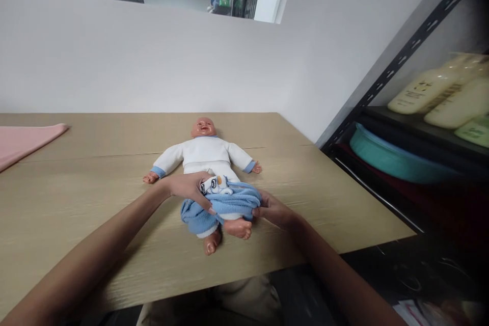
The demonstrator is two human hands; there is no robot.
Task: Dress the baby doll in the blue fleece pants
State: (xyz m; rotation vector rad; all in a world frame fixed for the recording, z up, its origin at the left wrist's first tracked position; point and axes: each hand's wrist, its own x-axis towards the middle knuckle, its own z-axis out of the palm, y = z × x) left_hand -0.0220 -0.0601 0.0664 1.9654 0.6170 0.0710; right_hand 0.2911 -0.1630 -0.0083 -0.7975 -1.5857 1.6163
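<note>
A baby doll (205,148) lies on its back on the wooden table, head away from me, in a white top with blue cuffs. Blue trousers (239,202) with a white cartoon patch are bunched around its lower legs, and both bare feet stick out below them. My left hand (193,188) grips the trousers at the patch, thumb toward the gap between the legs. At the outer side of the leg on the right, my right hand (272,210) pinches the blue cloth. Its fingertips are partly hidden behind the fabric.
A pink cloth (28,143) lies at the table's left edge. To the right stands a dark metal shelf (397,125) with several pump bottles (418,92) and a teal basin (393,155). A white wall (160,61) rises behind the table (95,204).
</note>
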